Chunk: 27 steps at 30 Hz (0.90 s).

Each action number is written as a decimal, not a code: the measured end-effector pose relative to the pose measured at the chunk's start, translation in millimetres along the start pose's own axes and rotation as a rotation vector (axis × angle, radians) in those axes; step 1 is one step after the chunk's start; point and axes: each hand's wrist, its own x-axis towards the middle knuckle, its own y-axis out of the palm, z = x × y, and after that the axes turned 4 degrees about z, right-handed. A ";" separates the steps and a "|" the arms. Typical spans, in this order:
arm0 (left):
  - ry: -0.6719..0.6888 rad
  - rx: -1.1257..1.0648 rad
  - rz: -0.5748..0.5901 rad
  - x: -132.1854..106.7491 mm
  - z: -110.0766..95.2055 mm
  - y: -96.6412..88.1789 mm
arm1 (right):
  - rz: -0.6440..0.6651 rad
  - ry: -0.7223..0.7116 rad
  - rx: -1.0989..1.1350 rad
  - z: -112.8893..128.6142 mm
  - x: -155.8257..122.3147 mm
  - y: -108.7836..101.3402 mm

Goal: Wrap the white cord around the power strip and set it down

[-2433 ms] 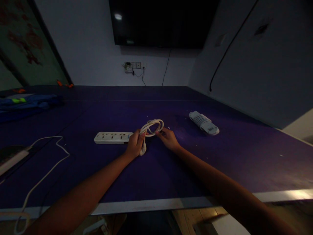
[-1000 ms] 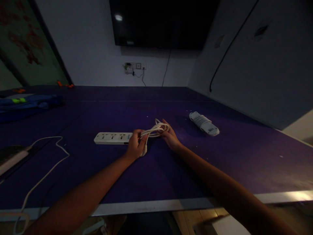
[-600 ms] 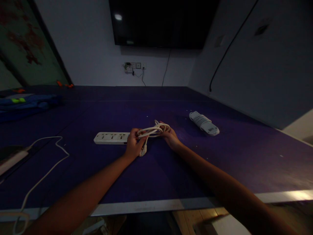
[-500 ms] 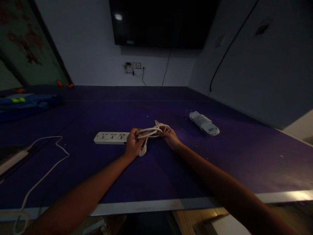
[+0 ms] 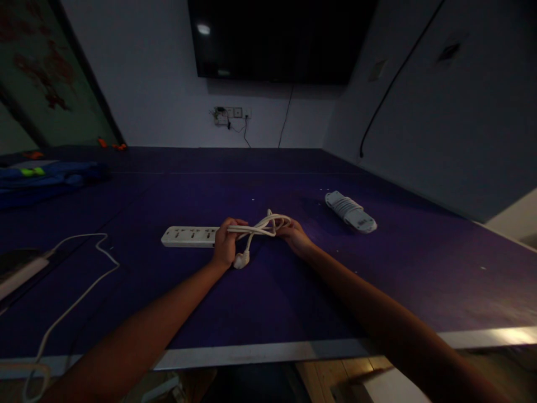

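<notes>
A white power strip (image 5: 188,236) lies on the dark purple table (image 5: 293,291) in the middle. Its white cable (image 5: 262,225) is gathered into loops between my two hands. My left hand (image 5: 224,246) is closed round the cable at the strip's right end, and the plug (image 5: 240,259) hangs just below it. My right hand (image 5: 296,235) grips the far end of the loops, fingers curled round them. The room is dim, so the fingers show poorly.
A second white power strip (image 5: 350,211) with its cable wound round it lies to the right. A loose white cord (image 5: 79,280) and another strip (image 5: 19,274) lie at the left edge. Blue items (image 5: 46,174) sit at the far left. A wall socket (image 5: 229,113) and dark screen (image 5: 277,39) are behind.
The round cable loop has been pulled flat and stretched between my hands. My left hand slid left toward the strip's end, and the plug now dangles free below it.
</notes>
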 end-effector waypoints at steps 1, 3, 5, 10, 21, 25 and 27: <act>-0.004 -0.039 -0.008 0.5 0.0 0.1 | 0.008 0.005 0.014 0.0 0.3 -1.0; -0.023 -0.114 -0.021 1.0 0.0 0.4 | 0.016 0.007 0.027 0.0 1.0 -3.2; -0.042 -0.152 -0.025 1.3 -0.1 0.7 | 0.020 0.006 0.024 -0.1 1.4 -5.1; -0.066 -0.162 -0.028 2.2 1.9 0.0 | -0.012 -0.004 0.020 1.0 -0.3 -5.6; -0.086 -0.184 -0.038 4.1 1.7 0.7 | -0.055 0.046 0.060 4.4 -0.4 -5.0; -0.092 -0.169 -0.024 4.0 4.1 -0.6 | -0.078 0.072 0.043 3.2 0.5 -7.9; -0.086 -0.156 -0.010 3.2 6.6 -1.5 | -0.071 0.082 0.042 2.2 0.6 -9.1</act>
